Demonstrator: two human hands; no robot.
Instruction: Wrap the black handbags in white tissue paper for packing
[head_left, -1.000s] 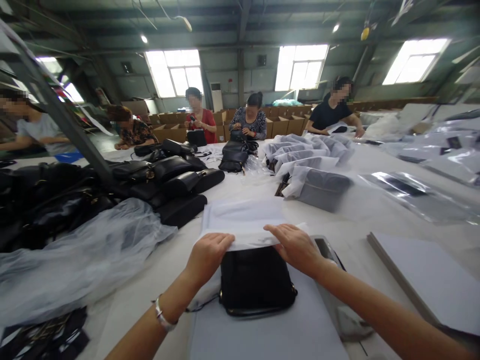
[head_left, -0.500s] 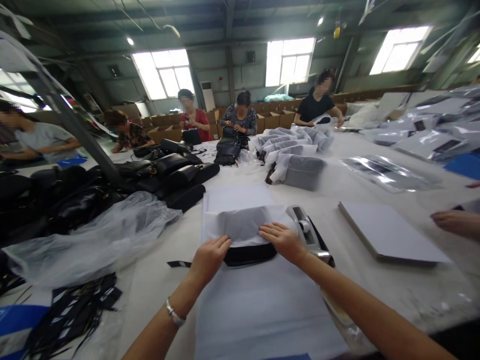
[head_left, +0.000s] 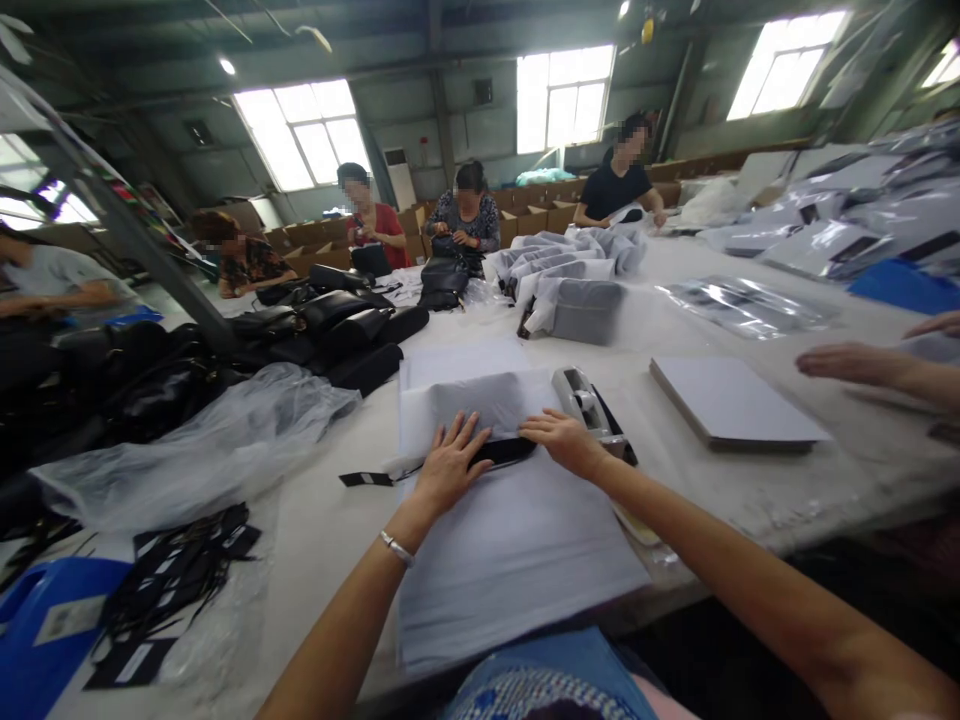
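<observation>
A black bag [head_left: 510, 453] lies in front of me on white tissue paper [head_left: 517, 560]. Tissue covers its far part, and a black edge shows on the near side. My left hand [head_left: 452, 462] rests on it with fingers spread, partly over the tissue and partly over the black edge. At its right end, my right hand [head_left: 564, 440] touches the wrapping with fingers stretched out. A black strap with a tag [head_left: 366, 479] sticks out to the left. Just beyond my right hand stands a grey tape dispenser [head_left: 581, 400].
Black bags [head_left: 330, 320] are heaped at the left behind a crumpled plastic sheet [head_left: 202, 450]. Black tags [head_left: 176, 570] lie near a blue container [head_left: 56, 630]. To the right are stacked white boards [head_left: 739, 400] and a co-worker's hand [head_left: 851, 362]. Wrapped bags [head_left: 577, 310] stand ahead.
My left hand has moved from the left end of the bag onto its middle, and its fingers have spread. The right hand stays at the right end. The camera view has shifted.
</observation>
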